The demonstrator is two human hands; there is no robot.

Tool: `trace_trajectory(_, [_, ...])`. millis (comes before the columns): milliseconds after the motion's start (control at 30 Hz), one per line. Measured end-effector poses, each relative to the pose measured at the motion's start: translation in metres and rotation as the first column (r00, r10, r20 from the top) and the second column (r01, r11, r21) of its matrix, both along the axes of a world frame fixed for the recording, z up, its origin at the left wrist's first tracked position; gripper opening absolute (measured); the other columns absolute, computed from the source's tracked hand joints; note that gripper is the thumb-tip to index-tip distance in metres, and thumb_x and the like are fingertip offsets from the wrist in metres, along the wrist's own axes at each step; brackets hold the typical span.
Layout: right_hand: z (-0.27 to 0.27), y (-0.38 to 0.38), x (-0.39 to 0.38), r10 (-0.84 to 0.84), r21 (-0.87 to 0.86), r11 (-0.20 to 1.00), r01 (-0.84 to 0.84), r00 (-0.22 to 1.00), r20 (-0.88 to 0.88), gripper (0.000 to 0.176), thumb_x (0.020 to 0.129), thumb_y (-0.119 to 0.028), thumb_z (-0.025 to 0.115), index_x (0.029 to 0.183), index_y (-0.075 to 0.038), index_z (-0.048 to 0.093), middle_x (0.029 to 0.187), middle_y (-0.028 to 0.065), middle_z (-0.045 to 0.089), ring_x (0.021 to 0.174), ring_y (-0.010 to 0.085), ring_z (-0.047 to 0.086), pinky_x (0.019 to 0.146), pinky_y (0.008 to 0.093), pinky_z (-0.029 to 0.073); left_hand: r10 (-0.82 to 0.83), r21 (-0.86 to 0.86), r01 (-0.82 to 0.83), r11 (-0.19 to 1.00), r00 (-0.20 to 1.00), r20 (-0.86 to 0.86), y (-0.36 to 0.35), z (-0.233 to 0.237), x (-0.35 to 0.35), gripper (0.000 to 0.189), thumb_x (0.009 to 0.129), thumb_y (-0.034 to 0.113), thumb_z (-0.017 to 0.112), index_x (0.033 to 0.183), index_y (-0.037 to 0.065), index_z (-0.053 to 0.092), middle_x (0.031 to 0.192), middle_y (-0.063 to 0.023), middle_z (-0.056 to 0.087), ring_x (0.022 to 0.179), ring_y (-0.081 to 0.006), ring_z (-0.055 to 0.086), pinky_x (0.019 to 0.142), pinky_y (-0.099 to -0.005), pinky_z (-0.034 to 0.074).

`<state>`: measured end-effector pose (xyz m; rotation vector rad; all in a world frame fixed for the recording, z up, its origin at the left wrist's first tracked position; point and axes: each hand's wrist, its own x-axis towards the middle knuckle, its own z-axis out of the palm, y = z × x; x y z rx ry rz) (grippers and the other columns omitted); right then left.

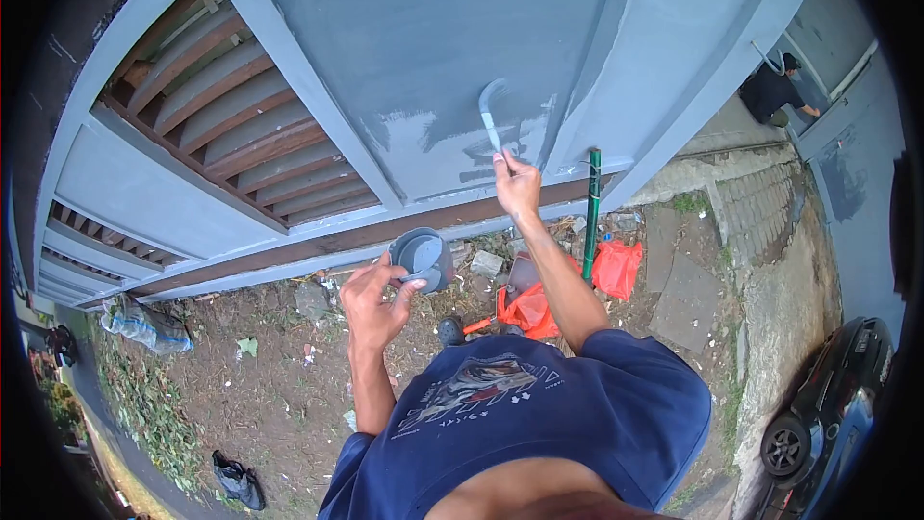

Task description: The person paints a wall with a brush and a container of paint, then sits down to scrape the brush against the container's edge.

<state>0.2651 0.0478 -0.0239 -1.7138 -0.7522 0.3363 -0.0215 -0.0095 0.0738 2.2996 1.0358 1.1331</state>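
Observation:
My right hand (519, 185) is closed round the handle of a paintbrush (489, 116). Its grey, curved head lies against the wall panel (433, 29), where wet-looking grey paint surrounds several pale, uncovered streaks. Lower and to the left, my left hand (375, 297) grips the rim of a small grey paint pot (422, 260), fingers outside and thumb at its near edge. Grey paint shows inside the pot, which I hold away from the wall above the dirt.
A green pole (592, 217) stands right of my forearm, beside orange-red plastic bags (616, 270). Wooden louvres (231, 111) fill an opening at left. A person in black (770, 91) works far right, and a dark car (828, 414) is parked below. Rubble and stones (488, 263) lie along the wall's foot.

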Motion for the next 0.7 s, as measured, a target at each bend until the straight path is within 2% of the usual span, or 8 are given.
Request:
trace_trajectory(133, [-0.012, 0.019, -0.058, 0.261, -0.02, 0.965, -0.261, 0.965, -0.033, 0.04, 0.091, -0.033, 0.068, 0.116, -0.002, 0.07, 0.054, 0.0124, 0.057, 0.053, 0.0082, 0.05, 0.053, 0.0319, 0.045, 0.059, -0.018, -0.059, 0.998, 0.998, -0.024, -0.004, 0.001, -0.015, 0.025, 0.065, 0.009, 0.087, 0.082, 0.004, 0.069, 0.066, -0.0095, 0.068, 0.068, -0.0265, 0.068, 0.095, -0.0455, 0.053])
trace_trajectory(200, [-0.022, 0.023, -0.067, 0.362, 0.117, 0.926, -0.359, 0.932, -0.001, 0.037, 0.092, -0.027, 0.07, 0.117, -0.001, 0.07, 0.056, -0.0068, 0.051, 0.053, 0.0021, 0.039, 0.045, 0.0263, 0.033, 0.083, 0.003, -0.083, 0.997, 0.996, -0.03, -0.001, -0.001, -0.021, 0.025, 0.065, 0.012, 0.088, 0.081, 0.006, 0.07, 0.067, -0.0094, 0.069, 0.072, -0.0287, 0.07, 0.085, -0.043, 0.053])
trace_trajectory(267, [0.0, 0.009, -0.042, 0.358, -0.041, 0.932, -0.359, 0.933, -0.031, 0.039, 0.09, -0.034, 0.069, 0.116, -0.005, 0.071, 0.055, 0.0114, 0.058, 0.052, 0.007, 0.047, 0.051, 0.0307, 0.043, 0.103, 0.012, -0.103, 0.995, 0.994, -0.039, -0.001, -0.004, -0.027, 0.026, 0.065, 0.016, 0.088, 0.08, 0.008, 0.07, 0.069, -0.0094, 0.07, 0.076, -0.0309, 0.071, 0.075, -0.0405, 0.054])
trace_trajectory(300, [-0.007, 0.008, -0.021, 0.29, -0.092, 0.953, -0.289, 0.957, -0.004, 0.038, 0.091, -0.034, 0.068, 0.116, -0.005, 0.071, 0.055, 0.0114, 0.059, 0.052, 0.0062, 0.047, 0.05, 0.0296, 0.042, 0.11, 0.022, -0.109, 0.994, 0.993, -0.044, 0.0, -0.005, -0.029, 0.026, 0.065, 0.016, 0.088, 0.08, 0.008, 0.07, 0.069, -0.0095, 0.07, 0.075, -0.0306, 0.071, 0.075, -0.0404, 0.054])
trace_trajectory(367, [-0.003, 0.002, 0.025, 0.089, 0.031, 0.995, -0.092, 0.991, 0.095, 0.037, 0.09, -0.032, 0.07, 0.116, -0.006, 0.072, 0.054, 0.0075, 0.059, 0.052, 0.0049, 0.046, 0.049, 0.0293, 0.041, 0.124, 0.031, -0.123, 0.992, 0.991, -0.043, 0.0, -0.007, -0.033, 0.025, 0.065, 0.016, 0.088, 0.081, 0.008, 0.07, 0.07, -0.0095, 0.07, 0.074, -0.0302, 0.071, 0.074, -0.0404, 0.054])
trace_trajectory(533, [-0.016, -0.02, 0.108, -0.129, -0.018, 0.991, 0.134, 0.976, 0.174, 0.037, 0.091, -0.03, 0.07, 0.116, -0.003, 0.071, 0.067, 0.0144, 0.071, 0.058, 0.0073, 0.055, 0.056, 0.031, 0.047, 0.129, 0.019, -0.128, 0.992, 0.991, -0.046, 0.001, -0.007, -0.046, 0.025, 0.065, 0.017, 0.088, 0.081, 0.008, 0.071, 0.073, -0.0112, 0.072, 0.073, -0.0294, 0.071, 0.073, -0.0391, 0.053])
trace_trajectory(600, [-0.035, -0.02, 0.114, -0.433, 0.173, 0.895, 0.41, 0.892, 0.129, 0.038, 0.091, -0.029, 0.069, 0.116, -0.001, 0.07, 0.076, 0.0192, 0.073, 0.064, 0.0121, 0.063, 0.063, 0.0329, 0.051, 0.147, 0.015, -0.146, 0.989, 0.987, -0.061, -0.001, -0.007, -0.054, 0.025, 0.065, 0.017, 0.088, 0.081, 0.008, 0.071, 0.073, -0.0111, 0.072, 0.074, -0.0293, 0.071, 0.073, -0.039, 0.053])
trace_trajectory(700, [-0.07, 0.001, 0.086, -0.412, 0.16, 0.9, 0.406, 0.911, 0.005, 0.039, 0.091, -0.029, 0.068, 0.116, 0.0, 0.07, 0.083, 0.0216, 0.074, 0.07, 0.0161, 0.068, 0.068, 0.0334, 0.053, 0.151, -0.003, -0.151, 0.988, 0.986, -0.067, -0.003, -0.003, -0.065, 0.025, 0.066, 0.013, 0.088, 0.081, 0.006, 0.069, 0.07, -0.0104, 0.07, 0.072, -0.0297, 0.07, 0.08, -0.0408, 0.054])
